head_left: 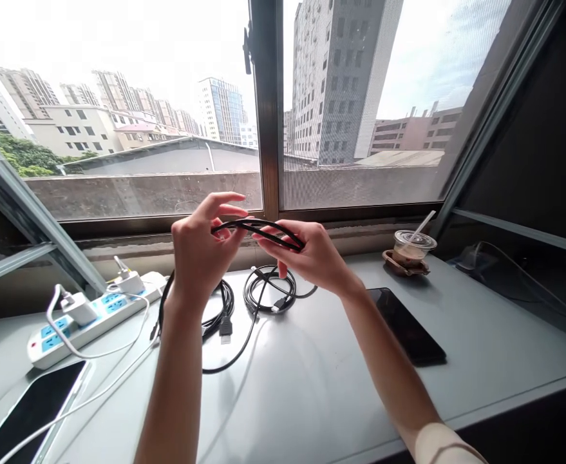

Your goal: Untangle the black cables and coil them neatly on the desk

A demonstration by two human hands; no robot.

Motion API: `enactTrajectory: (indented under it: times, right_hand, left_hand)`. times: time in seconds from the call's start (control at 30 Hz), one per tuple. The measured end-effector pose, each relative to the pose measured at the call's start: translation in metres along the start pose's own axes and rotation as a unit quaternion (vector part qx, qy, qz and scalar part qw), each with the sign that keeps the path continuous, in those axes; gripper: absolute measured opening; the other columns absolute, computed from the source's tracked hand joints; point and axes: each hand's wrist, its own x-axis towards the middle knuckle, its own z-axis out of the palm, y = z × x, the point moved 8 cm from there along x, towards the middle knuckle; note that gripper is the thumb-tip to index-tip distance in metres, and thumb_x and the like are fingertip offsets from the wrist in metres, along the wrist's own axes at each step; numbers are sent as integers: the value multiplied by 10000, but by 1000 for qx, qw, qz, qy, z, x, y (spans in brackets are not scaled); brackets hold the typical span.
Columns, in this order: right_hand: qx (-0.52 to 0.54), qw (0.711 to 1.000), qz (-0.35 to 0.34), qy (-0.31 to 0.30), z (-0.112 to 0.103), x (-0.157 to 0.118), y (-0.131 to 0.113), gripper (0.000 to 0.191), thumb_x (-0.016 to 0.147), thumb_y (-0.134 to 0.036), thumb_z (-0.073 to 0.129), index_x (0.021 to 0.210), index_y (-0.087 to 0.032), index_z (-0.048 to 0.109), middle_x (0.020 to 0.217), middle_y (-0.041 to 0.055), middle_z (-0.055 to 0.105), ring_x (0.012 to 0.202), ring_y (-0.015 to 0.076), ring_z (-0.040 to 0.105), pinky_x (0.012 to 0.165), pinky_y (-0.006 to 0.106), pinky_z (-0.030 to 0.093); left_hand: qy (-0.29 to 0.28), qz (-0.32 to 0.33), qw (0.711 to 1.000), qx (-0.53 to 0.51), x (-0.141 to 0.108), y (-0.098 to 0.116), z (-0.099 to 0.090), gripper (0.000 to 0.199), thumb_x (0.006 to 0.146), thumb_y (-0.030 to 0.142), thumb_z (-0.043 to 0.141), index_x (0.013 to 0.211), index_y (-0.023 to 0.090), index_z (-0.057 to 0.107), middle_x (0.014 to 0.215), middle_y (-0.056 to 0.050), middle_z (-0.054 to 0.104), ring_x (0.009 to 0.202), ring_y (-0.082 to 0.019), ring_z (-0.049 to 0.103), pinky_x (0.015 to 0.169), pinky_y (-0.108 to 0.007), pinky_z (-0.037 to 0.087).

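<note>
Looped strands of a black cable (263, 223) stretch between my two hands, raised above the desk. My left hand (205, 241) pinches the loops at their left end with thumb and a finger, its other fingers lifted. Around the right end of the loops, my right hand (306, 252) is closed. A strand hangs down toward the desk. Below, a coiled black cable (269, 308) with plugs lies near the window, and another black coil (226, 303) with a flat connector is partly hidden behind my left hand and wrist.
White power strip (96, 310) with chargers and white cords stands at left, a phone (36, 412) before it. To the right lie a black tablet or phone (405, 325) and a lidded drink cup (412, 248) in a brown holder. A window frame (269, 129) rises behind.
</note>
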Motion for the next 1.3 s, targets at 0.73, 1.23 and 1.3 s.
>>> enactTrajectory:
  times: [0.73, 1.23, 1.3]
  right_hand:
    - [111, 954, 140, 242, -68, -3, 54, 387, 767, -500, 651, 963, -167, 633, 523, -54, 504, 328, 22, 298, 286, 152, 169]
    - [279, 822, 93, 487, -101, -29, 46, 123, 770, -110, 555, 783, -225, 517, 518, -80, 390, 360, 44, 262, 292, 172, 94]
    - [268, 830, 92, 481, -106, -28, 51, 173, 762, -60, 539, 748, -233, 543, 509, -71, 414, 346, 45, 281, 288, 188, 93]
  left_hand:
    - [-94, -46, 993, -52, -2, -14, 3, 448, 766, 498, 640, 1122, 228, 593, 1061, -64, 622, 879, -176, 585, 749, -291, 484]
    - [-458, -205, 841, -201, -54, -49, 82, 430, 746, 546, 617, 959, 172, 617, 736, -26, 677, 656, -155, 649, 559, -225, 477]
    - [-442, -224, 837, -233, -52, -54, 81, 399, 775, 504, 610, 942, 143, 618, 666, -32, 665, 626, -153, 652, 566, -239, 501]
